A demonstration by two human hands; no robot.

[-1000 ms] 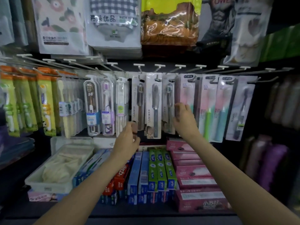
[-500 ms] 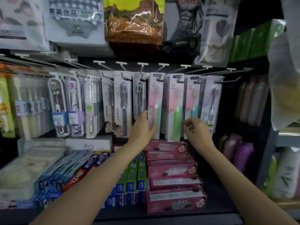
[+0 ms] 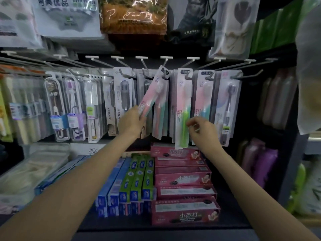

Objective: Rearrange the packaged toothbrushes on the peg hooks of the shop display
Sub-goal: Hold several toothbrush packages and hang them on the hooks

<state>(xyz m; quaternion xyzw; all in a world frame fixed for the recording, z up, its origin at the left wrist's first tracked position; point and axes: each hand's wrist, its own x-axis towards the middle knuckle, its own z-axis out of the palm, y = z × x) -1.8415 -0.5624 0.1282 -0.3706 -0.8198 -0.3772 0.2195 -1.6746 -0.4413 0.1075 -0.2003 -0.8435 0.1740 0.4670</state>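
A clear plastic tub (image 3: 20, 186) on the shelf at 8 o'clock holds pale folded items. The left hand (image 3: 132, 121) pinches the lower end of a pink toothbrush pack (image 3: 152, 94), which tilts toward 1 o'clock from the hand, its top at a peg hook (image 3: 164, 76). The right hand (image 3: 204, 129), fingers curled, is beside the green toothbrush pack (image 3: 183, 108); I cannot tell if it grips.

shelf under hooks: pink toothpaste boxes (image 3: 184, 180) stacked, green toothpaste boxes (image 3: 139, 178) just left of them, blue toothpaste boxes (image 3: 112, 186) further left
far left: clear plastic tub (image 3: 31, 171), contents blurred
top row: hanging bagged goods, incl. orange-brown packet (image 3: 133, 14)
lower right: purple bottles (image 3: 260, 167), dim
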